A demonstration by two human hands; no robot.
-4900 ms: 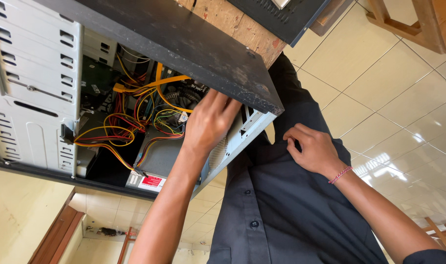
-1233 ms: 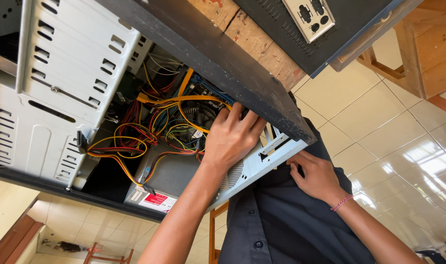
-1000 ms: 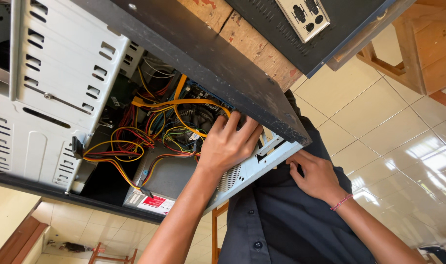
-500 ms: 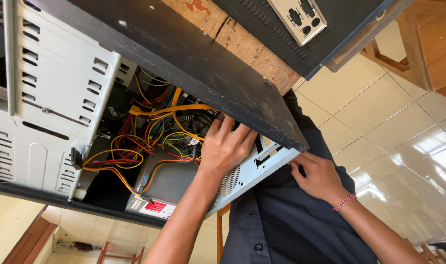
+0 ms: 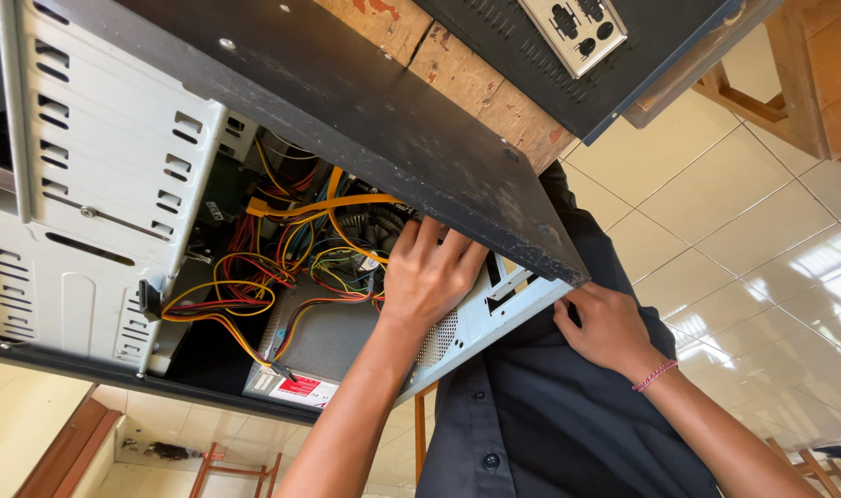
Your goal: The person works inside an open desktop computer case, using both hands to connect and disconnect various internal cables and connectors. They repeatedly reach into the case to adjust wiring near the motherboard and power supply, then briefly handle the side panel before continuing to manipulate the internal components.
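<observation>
An open computer case (image 5: pixel 97 231) with a white metal drive cage lies tilted in front of me under a black panel (image 5: pixel 365 101). Inside are tangled yellow, red and orange cables (image 5: pixel 282 249) and a grey power supply (image 5: pixel 333 337) with a red label. My left hand (image 5: pixel 431 277) reaches into the case beside the cables, on the perforated white rear plate (image 5: pixel 480 323). Its fingertips are hidden under the black panel's edge. My right hand (image 5: pixel 605 327), with a pink thread bracelet, curls its fingers around the case's rear corner, against my dark shirt (image 5: pixel 568 424).
A second dark case panel with a silver port plate (image 5: pixel 572 28) lies on the wooden tabletop (image 5: pixel 466 69) above. Pale floor tiles (image 5: pixel 762 240) spread to the right. Wooden furniture legs (image 5: pixel 771 101) stand at the upper right and red-brown chair legs (image 5: pixel 208 466) at the bottom.
My right hand has moved from my shirt up to the case's rear corner. My left hand stays inside the case, its fingers a little deeper under the black panel.
</observation>
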